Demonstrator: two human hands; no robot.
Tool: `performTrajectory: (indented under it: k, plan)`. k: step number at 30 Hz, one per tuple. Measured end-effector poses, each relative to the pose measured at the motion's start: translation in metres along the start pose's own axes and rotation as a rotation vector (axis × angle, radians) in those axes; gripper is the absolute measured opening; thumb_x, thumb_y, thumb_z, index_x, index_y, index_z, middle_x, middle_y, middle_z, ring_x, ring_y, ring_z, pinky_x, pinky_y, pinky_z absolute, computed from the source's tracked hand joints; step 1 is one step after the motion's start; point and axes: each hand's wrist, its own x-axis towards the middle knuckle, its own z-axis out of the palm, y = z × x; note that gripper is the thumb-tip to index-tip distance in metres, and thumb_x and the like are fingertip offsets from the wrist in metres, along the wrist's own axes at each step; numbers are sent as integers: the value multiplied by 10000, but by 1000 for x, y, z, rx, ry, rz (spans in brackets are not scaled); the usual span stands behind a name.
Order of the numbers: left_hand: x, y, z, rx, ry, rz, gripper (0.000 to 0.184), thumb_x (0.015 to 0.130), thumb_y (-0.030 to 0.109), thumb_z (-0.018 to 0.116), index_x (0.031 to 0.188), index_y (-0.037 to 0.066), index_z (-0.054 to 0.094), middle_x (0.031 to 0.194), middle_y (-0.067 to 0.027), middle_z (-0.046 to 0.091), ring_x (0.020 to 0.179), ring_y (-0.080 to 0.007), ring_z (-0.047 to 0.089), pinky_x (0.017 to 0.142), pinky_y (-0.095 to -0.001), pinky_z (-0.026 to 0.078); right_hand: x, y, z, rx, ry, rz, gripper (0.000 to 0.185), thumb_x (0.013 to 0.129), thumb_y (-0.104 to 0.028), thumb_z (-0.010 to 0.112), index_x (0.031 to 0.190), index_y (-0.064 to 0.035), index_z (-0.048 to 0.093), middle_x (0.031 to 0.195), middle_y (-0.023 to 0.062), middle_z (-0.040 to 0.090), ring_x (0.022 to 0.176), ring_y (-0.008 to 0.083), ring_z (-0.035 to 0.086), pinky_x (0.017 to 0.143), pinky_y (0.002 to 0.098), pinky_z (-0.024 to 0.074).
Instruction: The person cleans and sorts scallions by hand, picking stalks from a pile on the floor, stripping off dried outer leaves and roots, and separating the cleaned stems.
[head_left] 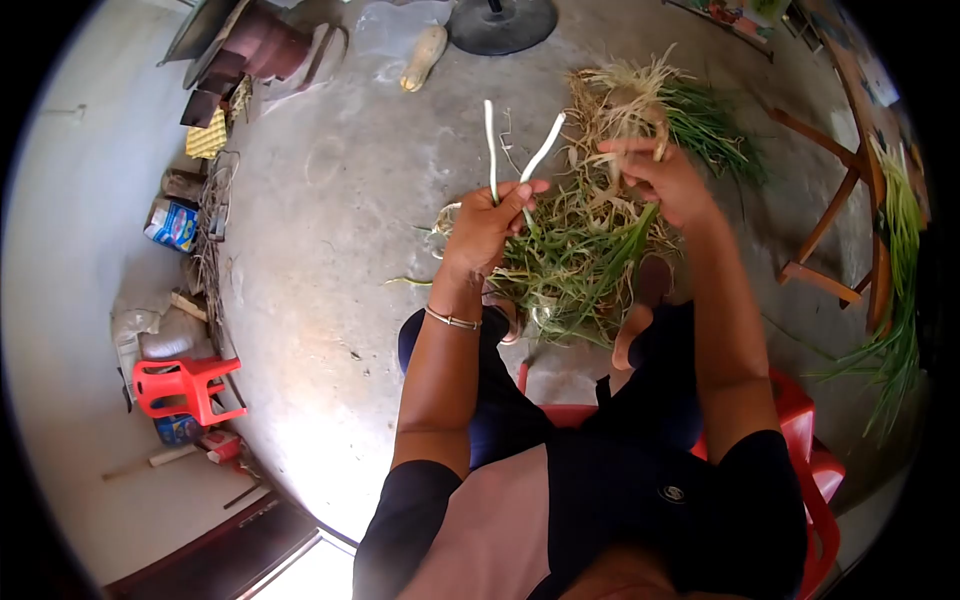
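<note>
My left hand (490, 222) is closed around two scallions (541, 150), their white ends pointing up and apart. My right hand (662, 180) is over the heap to the right, slightly blurred, its fingers apart. Pale peel shows just below those fingers, and I see nothing gripped in them. Beneath both hands, a heap of peeled scallion leaves and dry skins (570, 265) covers the floor between my feet. Beyond the right hand lies a bundle of untrimmed scallions (705, 125) with pale roots and green tops.
Longer scallions (900, 240) hang over the edge of a wooden table (868, 130) at right. A tan squash (424, 58) lies on the floor ahead, near a round black base (503, 25). A small red chair (188, 388) stands by the left wall.
</note>
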Motion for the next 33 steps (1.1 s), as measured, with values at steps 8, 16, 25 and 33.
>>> performTrajectory:
  k: [8, 16, 25, 33]
  plan:
    - [6, -3, -9, -126, 88, 107, 230, 899, 181, 479, 963, -9, 592, 727, -10, 538, 536, -55, 372, 473, -173, 269, 6, 7, -1, -128, 192, -115, 282, 818, -185, 601, 1060, -41, 590, 544, -70, 378, 431, 31, 318, 395, 194, 233]
    - [11, 5, 11, -421, 62, 174, 186, 910, 202, 459, 849, 55, 554, 738, -36, 573, 582, -98, 454, 542, -220, 354, -6, 33, 59, -179, -278, -15, 269, 821, -150, 573, 1064, -34, 576, 820, 23, 591, 440, 51, 407, 411, 195, 346]
    - [-3, 27, -91, -707, 354, 519, 207, 935, 228, 381, 850, 85, 505, 732, -19, 501, 545, -99, 362, 499, -224, 333, 7, 25, 21, -377, -304, 102, 273, 811, -155, 588, 1031, 6, 571, 688, 27, 589, 449, 45, 417, 416, 207, 345]
    - [-29, 38, -121, -657, 803, 584, 242, 941, 296, 353, 845, 124, 493, 745, 35, 503, 591, -123, 374, 548, -249, 315, 1, 16, -26, -361, -370, 58, 200, 842, -165, 524, 738, 0, 567, 510, -17, 438, 413, 48, 373, 416, 225, 309]
